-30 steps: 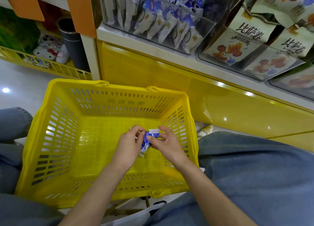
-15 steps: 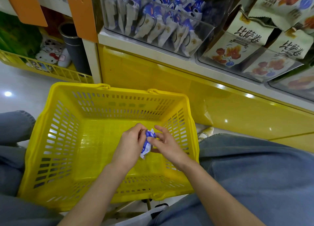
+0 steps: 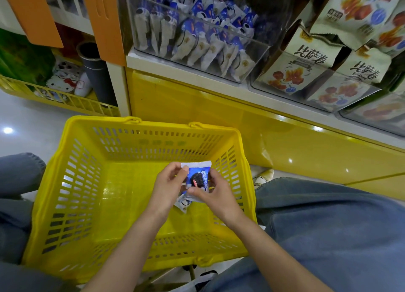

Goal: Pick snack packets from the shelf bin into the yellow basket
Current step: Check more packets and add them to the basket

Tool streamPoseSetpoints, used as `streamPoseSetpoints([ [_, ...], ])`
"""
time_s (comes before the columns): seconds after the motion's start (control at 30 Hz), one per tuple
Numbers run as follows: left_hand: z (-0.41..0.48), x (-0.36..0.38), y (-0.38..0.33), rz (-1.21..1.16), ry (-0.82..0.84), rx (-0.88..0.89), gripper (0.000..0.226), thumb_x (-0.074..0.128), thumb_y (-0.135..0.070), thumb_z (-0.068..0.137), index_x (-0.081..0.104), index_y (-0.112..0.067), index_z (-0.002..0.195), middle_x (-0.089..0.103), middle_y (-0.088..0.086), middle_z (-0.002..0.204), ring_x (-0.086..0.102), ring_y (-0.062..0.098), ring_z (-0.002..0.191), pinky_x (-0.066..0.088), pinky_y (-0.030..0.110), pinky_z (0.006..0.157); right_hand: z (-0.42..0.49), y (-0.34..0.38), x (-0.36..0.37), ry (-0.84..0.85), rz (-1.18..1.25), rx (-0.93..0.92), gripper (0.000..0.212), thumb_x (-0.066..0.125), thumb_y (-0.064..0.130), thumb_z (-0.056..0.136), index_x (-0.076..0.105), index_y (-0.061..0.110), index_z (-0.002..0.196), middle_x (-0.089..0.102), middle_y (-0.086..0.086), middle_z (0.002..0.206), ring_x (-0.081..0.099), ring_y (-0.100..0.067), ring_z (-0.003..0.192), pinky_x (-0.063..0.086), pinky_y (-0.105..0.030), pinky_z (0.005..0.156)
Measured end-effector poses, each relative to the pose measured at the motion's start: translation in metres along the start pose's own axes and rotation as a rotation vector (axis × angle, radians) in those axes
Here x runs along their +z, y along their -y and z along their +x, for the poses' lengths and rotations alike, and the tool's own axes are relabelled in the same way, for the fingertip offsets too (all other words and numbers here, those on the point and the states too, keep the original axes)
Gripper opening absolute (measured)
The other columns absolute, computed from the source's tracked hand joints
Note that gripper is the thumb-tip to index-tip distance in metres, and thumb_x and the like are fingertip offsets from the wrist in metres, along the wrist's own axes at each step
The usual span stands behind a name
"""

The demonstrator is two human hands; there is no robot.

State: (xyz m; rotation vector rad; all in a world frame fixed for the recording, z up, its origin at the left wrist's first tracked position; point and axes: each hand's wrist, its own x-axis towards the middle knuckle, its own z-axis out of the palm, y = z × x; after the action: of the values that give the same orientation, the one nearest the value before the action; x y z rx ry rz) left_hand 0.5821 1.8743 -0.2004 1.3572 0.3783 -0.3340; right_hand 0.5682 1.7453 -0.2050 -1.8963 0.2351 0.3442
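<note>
A yellow plastic basket [image 3: 87, 182] stands on the floor between my knees. Over its right half, both hands hold small blue-and-white snack packets. The top packet [image 3: 198, 175] faces up, showing a dark cookie. My left hand [image 3: 169, 186] pinches its upper left edge; my right hand [image 3: 215, 195] grips its right and lower side. A second packet [image 3: 184, 203] pokes out below the hands, and which hand holds it is unclear. The clear shelf bin [image 3: 197, 35] above holds several more of the same packets.
Another clear bin [image 3: 317, 72] of beige paper snack bags sits to the right of the packet bin. A glossy yellow shelf base [image 3: 306, 149] runs behind the basket. At left stands a lower yellow wire rack [image 3: 65, 98] with toys and a grey tube. My jeans-clad legs flank the basket.
The crumpled packet between my hands has been turned flat and face-up, and raised slightly. A second packet now shows beneath the hands. The view has tilted down a little.
</note>
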Motion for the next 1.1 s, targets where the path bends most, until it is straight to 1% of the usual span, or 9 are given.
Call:
streamPoseSetpoints([
  [0.2,0.004,-0.005,-0.005,-0.189,-0.096,-0.116,0.022,0.049,-0.015,0.095,0.050,-0.011,0.073,0.066,0.008,0.074,0.063,0.007,0.051,0.047,0.017,0.044,0.002,0.009,0.000,-0.001,0.021,-0.001,0.036,0.072,0.007,0.078,0.055,0.017,0.108,0.068,0.002,0.095,0.065,0.003,0.082,0.050,-0.013,0.066],
  [0.27,0.005,-0.003,-0.009,-0.227,-0.092,-0.127,0.024,0.048,-0.014,0.095,0.051,-0.011,0.071,0.067,0.007,0.073,0.064,0.008,0.055,0.049,0.018,0.046,0.002,0.013,-0.001,-0.015,-0.015,-0.028,0.034,0.071,0.008,0.079,0.057,0.016,0.108,0.068,-0.001,0.099,0.065,-0.006,0.091,0.053,-0.020,0.075],
  [0.33,0.006,0.001,-0.018,-0.216,-0.087,-0.100,0.025,0.046,-0.012,0.096,0.052,-0.011,0.071,0.065,0.005,0.073,0.064,0.011,0.062,0.052,0.019,0.052,0.001,0.021,-0.005,-0.049,-0.089,-0.087,0.033,0.071,0.010,0.080,0.058,0.015,0.110,0.066,0.003,0.103,0.061,-0.004,0.094,0.047,-0.013,0.079],
  [0.4,0.008,0.007,-0.031,-0.122,-0.080,-0.007,0.022,0.045,-0.010,0.096,0.053,-0.011,0.075,0.061,0.007,0.078,0.060,0.018,0.072,0.053,0.022,0.062,0.002,0.032,-0.014,-0.081,-0.160,-0.161,0.031,0.069,0.010,0.081,0.057,0.022,0.107,0.065,0.008,0.103,0.060,-0.001,0.094,0.042,-0.006,0.077],
  [0.53,0.015,0.022,-0.067,0.100,-0.001,0.238,0.015,0.046,-0.011,0.095,0.053,-0.012,0.081,0.060,0.016,0.087,0.058,0.025,0.082,0.050,0.041,0.080,0.008,0.064,-0.042,-0.134,-0.225,-0.262,0.032,0.070,0.014,0.080,0.057,0.025,0.107,0.066,0.010,0.101,0.061,0.000,0.095,0.047,-0.013,0.082],
  [0.7,0.024,0.033,-0.114,0.139,0.116,0.464,0.023,0.060,-0.006,0.087,0.048,-0.015,0.104,0.060,0.002,0.100,0.058,0.011,0.086,0.048,0.024,0.080,0.016,0.120,-0.066,-0.207,-0.144,-0.334,0.027,0.068,0.015,0.082,0.058,0.030,0.102,0.068,0.007,0.100,0.064,-0.013,0.095,0.051,-0.036,0.088],
  [0.8,0.031,0.027,-0.145,0.369,0.033,0.718,0.032,0.064,-0.014,0.085,0.049,-0.015,0.113,0.057,-0.001,0.101,0.053,0.007,0.088,0.040,0.009,0.078,0.022,0.157,-0.072,-0.245,-0.136,-0.419,0.023,0.064,0.014,0.084,0.059,0.030,0.101,0.069,0.004,0.101,0.065,-0.013,0.095,0.052,-0.037,0.088],
  [0.97,0.047,0.003,-0.202,0.781,-0.169,1.070,0.036,0.048,-0.026,0.093,0.044,-0.012,0.126,0.048,0.006,0.117,0.045,0.020,0.110,0.037,0.034,0.095,0.055,0.221,-0.076,-0.411,-0.124,-0.538,0.023,0.058,0.014,0.090,0.059,0.009,0.113,0.068,0.001,0.099,0.063,-0.001,0.086,0.047,-0.011,0.073],
  [1.1,0.065,-0.020,-0.225,1.082,-0.242,1.183,0.038,0.045,-0.028,0.094,0.048,-0.006,0.125,0.053,0.013,0.115,0.047,0.029,0.110,0.034,0.039,0.095,0.103,0.265,-0.070,-0.459,-0.212,-0.489,0.036,0.060,0.027,0.088,0.057,0.010,0.119,0.067,0.004,0.100,0.063,-0.006,0.090,0.050,-0.017,0.076],
])
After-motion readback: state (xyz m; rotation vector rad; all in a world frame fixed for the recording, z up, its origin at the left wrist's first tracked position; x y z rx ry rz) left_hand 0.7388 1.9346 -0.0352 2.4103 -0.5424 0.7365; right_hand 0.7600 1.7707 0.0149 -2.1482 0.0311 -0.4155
